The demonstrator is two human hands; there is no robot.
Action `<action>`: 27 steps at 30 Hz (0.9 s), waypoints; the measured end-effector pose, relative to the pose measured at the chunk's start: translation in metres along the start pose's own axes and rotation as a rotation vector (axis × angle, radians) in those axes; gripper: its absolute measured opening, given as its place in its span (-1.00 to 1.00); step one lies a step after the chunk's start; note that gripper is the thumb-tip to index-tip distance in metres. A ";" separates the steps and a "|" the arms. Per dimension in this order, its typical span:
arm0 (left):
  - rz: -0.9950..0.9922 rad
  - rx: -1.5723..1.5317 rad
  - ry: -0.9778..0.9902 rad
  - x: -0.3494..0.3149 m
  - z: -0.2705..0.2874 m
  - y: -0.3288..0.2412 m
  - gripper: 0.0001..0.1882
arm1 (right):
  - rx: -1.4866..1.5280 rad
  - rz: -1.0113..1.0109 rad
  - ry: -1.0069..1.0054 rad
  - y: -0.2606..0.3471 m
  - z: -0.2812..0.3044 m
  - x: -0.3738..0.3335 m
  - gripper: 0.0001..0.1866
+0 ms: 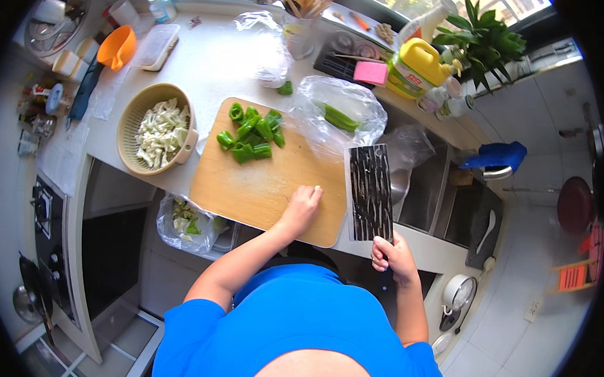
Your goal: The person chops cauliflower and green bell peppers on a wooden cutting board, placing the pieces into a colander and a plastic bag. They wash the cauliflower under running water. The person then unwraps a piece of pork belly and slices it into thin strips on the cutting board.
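My right hand [395,257] grips the handle of a cleaver [369,192]. Its broad, dark-streaked blade points away from me, raised by the right edge of the wooden cutting board [241,188]. Over the board's near part is my left hand [303,210], its fingers curled together; something pale shows at the fingertips, too small to name. Cut green pepper pieces [251,131] lie heaped toward the board's far side. Just past the board's right corner, a long green pepper [340,118] rests in a clear plastic bag [373,111].
A beige colander [126,139] of chopped white vegetable stands left of the board. Below it hangs a bag with scraps [169,228]. To the right are the sink [420,183], a pink sponge [371,73] and a yellow jug [418,65]. A stove [51,233] is at far left.
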State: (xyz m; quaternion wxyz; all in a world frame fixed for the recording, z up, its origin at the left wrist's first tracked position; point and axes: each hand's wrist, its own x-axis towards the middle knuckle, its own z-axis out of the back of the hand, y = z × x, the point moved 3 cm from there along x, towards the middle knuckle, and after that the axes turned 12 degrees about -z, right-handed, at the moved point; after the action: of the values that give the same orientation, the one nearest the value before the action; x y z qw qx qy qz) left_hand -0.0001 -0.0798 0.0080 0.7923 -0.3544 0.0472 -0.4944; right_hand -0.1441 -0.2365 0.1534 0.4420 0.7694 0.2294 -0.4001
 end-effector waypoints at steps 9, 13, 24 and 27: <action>0.181 -0.314 -0.297 -0.028 0.095 -0.009 -0.66 | -0.027 0.040 0.006 -0.007 0.000 -0.003 -0.82; 0.426 0.032 -0.449 -0.112 0.203 0.003 -0.74 | -0.069 0.060 0.024 -0.003 -0.002 -0.001 -0.84; 0.694 0.414 -0.285 -0.201 0.214 0.118 -0.61 | -0.235 0.065 0.031 0.002 -0.037 0.007 -0.85; 0.751 0.487 -0.304 -0.213 0.215 0.147 -0.75 | -0.255 0.053 0.014 -0.006 -0.042 0.006 -0.86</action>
State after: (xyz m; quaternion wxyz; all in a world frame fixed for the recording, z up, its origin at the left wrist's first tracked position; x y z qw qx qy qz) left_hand 0.0935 0.2436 0.0201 0.9743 -0.1849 -0.0618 -0.1129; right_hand -0.1273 -0.1974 0.1575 0.5449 0.7156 0.2609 -0.3507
